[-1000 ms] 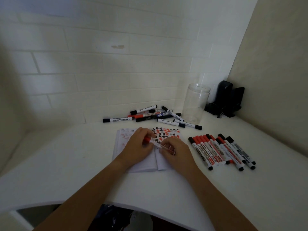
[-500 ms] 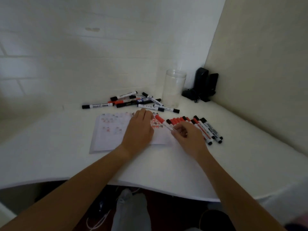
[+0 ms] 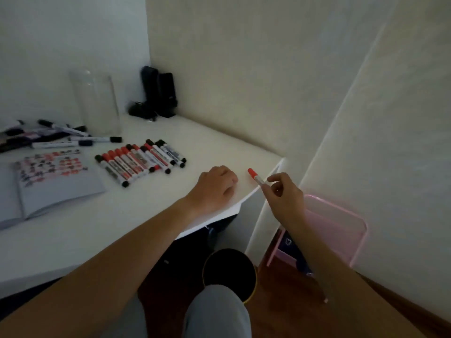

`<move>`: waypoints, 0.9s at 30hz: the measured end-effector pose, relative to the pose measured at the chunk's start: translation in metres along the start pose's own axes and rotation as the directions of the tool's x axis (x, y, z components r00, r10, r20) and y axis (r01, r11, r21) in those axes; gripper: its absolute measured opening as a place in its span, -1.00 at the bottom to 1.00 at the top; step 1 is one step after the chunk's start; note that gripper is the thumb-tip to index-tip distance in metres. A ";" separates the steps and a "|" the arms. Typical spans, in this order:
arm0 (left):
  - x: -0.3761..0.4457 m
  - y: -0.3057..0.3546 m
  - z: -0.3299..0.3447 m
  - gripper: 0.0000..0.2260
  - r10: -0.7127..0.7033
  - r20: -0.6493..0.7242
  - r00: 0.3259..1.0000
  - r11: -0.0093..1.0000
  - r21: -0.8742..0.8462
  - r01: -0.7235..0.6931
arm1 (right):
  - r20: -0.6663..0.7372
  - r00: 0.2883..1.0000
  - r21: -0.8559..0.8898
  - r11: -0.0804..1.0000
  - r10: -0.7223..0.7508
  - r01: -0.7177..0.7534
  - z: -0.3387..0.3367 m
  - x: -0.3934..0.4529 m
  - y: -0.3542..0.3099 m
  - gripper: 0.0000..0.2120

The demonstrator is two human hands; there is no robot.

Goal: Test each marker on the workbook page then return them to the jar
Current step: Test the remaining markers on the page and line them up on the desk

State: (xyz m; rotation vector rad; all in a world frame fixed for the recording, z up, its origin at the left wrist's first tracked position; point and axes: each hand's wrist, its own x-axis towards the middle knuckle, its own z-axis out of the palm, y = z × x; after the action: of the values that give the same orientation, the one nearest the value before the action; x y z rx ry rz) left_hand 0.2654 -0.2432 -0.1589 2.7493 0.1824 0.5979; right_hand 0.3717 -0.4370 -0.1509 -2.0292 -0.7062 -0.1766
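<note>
My right hand (image 3: 284, 193) pinches a red-capped marker (image 3: 255, 177) past the desk's right edge, cap pointing up and left. My left hand (image 3: 216, 186) rests on the desk near that edge with its fingers curled and holds nothing. A row of several red and black markers (image 3: 140, 161) lies side by side on the desk. The open workbook (image 3: 52, 179), covered in red and black scribbles, lies at the left. A clear empty jar (image 3: 96, 103) stands behind, with a loose heap of several markers (image 3: 56, 137) to its left.
Black speakers (image 3: 158, 92) stand in the back corner of the white desk (image 3: 200, 142). Below the desk's right side are a black round bin (image 3: 229, 272) and a pink stool (image 3: 334, 228) on the wooden floor. A wall is close on the right.
The view has swung right and down. Both hands left the workbook and moved right; my right hand carried the red marker out past the desk's edge, above the bin.
</note>
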 end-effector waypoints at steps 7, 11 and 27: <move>0.014 0.014 0.023 -0.84 -0.021 -0.046 0.999 0.998 0.053 0.023 | 0.008 0.964 -0.049 0.963 0.266 -0.265 -0.025 -0.036 0.099 -0.88; 0.010 0.011 0.025 -0.87 0.003 -0.077 0.997 1.000 0.014 -0.002 | 0.120 0.944 -0.130 0.947 0.309 -0.293 -0.001 -0.066 0.129 -0.85; 0.005 0.010 0.017 -0.85 -0.040 -0.125 0.991 0.989 -0.149 0.021 | -0.001 0.984 -0.027 0.983 0.181 -0.181 0.031 -0.039 0.079 -0.82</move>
State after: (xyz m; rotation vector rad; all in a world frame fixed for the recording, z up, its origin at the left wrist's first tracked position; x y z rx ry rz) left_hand 0.2779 -0.2569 -0.1682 2.5635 0.2019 0.7492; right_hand 0.3776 -0.4573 -0.2417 -2.1066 -0.5194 -0.0785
